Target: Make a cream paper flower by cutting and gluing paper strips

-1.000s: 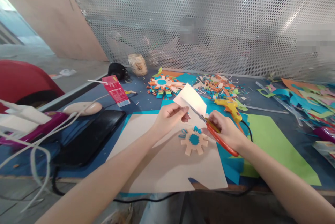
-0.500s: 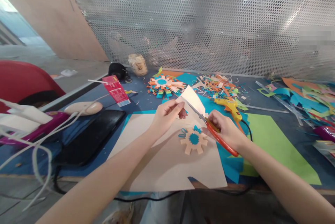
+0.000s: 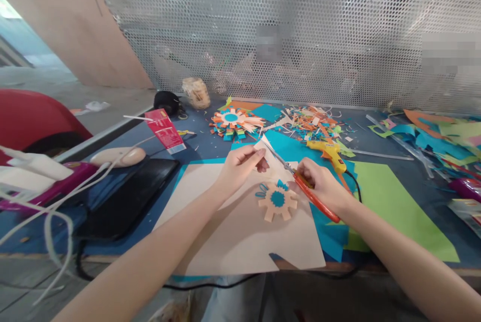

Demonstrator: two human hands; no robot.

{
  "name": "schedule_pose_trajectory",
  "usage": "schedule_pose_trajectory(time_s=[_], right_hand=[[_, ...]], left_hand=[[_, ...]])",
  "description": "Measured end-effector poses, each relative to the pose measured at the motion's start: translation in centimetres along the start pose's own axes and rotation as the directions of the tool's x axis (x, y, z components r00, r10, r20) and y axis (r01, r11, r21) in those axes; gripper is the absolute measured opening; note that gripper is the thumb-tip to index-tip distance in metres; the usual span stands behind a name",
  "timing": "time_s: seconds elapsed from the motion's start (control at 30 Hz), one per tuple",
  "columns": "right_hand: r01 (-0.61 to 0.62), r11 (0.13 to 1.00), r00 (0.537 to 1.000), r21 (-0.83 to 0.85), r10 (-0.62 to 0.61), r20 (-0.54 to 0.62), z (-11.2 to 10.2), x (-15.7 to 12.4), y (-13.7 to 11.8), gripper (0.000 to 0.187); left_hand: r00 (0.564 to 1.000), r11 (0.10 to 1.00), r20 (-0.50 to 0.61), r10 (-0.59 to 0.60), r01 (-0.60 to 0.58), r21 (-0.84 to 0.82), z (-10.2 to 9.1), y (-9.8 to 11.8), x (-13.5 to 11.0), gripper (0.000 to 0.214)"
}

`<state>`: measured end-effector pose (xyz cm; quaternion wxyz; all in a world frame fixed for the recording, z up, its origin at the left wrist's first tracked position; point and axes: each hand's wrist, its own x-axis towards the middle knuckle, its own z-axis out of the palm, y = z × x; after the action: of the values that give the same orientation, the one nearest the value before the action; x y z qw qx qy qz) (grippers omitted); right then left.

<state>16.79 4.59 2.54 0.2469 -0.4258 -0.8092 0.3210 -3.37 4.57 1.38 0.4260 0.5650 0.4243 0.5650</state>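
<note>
My left hand [image 3: 240, 166] is closed in a pinch on a small piece of pale paper [image 3: 265, 142]. In my right hand [image 3: 321, 179] are scissors with orange handles [image 3: 314, 199], their blades pointing up and left against the pale paper beside my left fingertips. Below the hands, a peach paper flower cutout [image 3: 267, 203] with a blue centre lies on a large peach sheet [image 3: 225, 231]. Small blue paper loops [image 3: 260, 190] and a blue jagged piece stick out at its upper edge.
A yellow glue gun [image 3: 326, 154] lies to the right, by a green sheet [image 3: 398, 211]. Behind are a layered paper flower [image 3: 231, 120] and a heap of paper scraps [image 3: 311, 121]. At left are a black phone-like slab [image 3: 128, 196], white cables and a pink packet [image 3: 165, 129].
The broad pale paper flap standing above the blades is gone, and only a small piece shows at my left fingertips. Both hands have stayed nearly in place.
</note>
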Motion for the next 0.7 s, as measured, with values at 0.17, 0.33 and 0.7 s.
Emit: schedule_pose_trajectory(time_s=[0.17,0.33,0.7], right_hand=[[0.018,1.0,1.0,-0.005,-0.018,-0.009,0.1,0.1,0.1,0.029],[-0.009,1.0,0.998,0.03,0.011,-0.063,0.2,0.4,0.5,0.028],[-0.047,0.999,0.959,0.008,0.047,-0.281,-0.5,1.0,1.2,0.025]], left_hand=[[0.999,1.0,0.032,0.002,-0.002,0.005,0.0,0.0,-0.1,0.027],[1.0,0.999,0.019,0.009,-0.01,0.045,0.0,-0.4,0.1,0.027],[0.981,0.997,-0.188,0.044,-0.03,0.076,-0.6,-1.1,0.9,0.018]])
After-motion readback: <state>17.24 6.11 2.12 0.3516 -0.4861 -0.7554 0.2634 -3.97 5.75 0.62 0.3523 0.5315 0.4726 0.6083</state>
